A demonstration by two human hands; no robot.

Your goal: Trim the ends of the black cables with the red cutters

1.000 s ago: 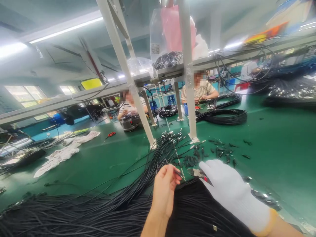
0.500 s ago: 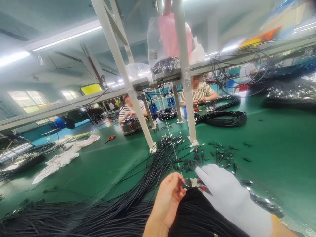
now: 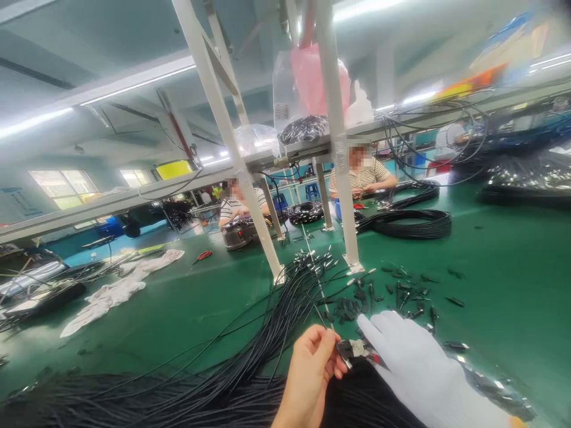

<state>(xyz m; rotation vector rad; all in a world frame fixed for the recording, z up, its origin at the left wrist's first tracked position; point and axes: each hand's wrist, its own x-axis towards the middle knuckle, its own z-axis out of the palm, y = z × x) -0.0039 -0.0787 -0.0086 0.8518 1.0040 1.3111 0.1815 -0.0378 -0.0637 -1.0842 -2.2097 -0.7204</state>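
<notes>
My bare left hand [image 3: 314, 371] pinches the end of a black cable, whose connector [image 3: 343, 355] shows a metal tip beyond my fingers. My right hand [image 3: 413, 362], in a white glove, is closed around red-and-black handled cutting pliers [image 3: 358, 349]. The jaws of the pliers are against the connector, just right of my left fingertips; whether they bite into it I cannot tell. A long bundle of black cables [image 3: 263, 324] runs from the lower left up to the middle of the green table. Small black cut pieces [image 3: 350, 309] lie in a heap beyond the pliers.
White metal posts [image 3: 348, 208] of a shelf stand on the green table [image 3: 214, 297]. Coiled black cables [image 3: 413, 224] lie behind them. Two co-workers [image 3: 363, 175] sit across the table. A white cloth [image 3: 107, 297] and red-handled scissors [image 3: 204, 255] rest at left.
The view has shifted slightly, so most things sit a little lower and further right. The connector's metal tip now shows below the plier jaws. Both hands keep their holds.
</notes>
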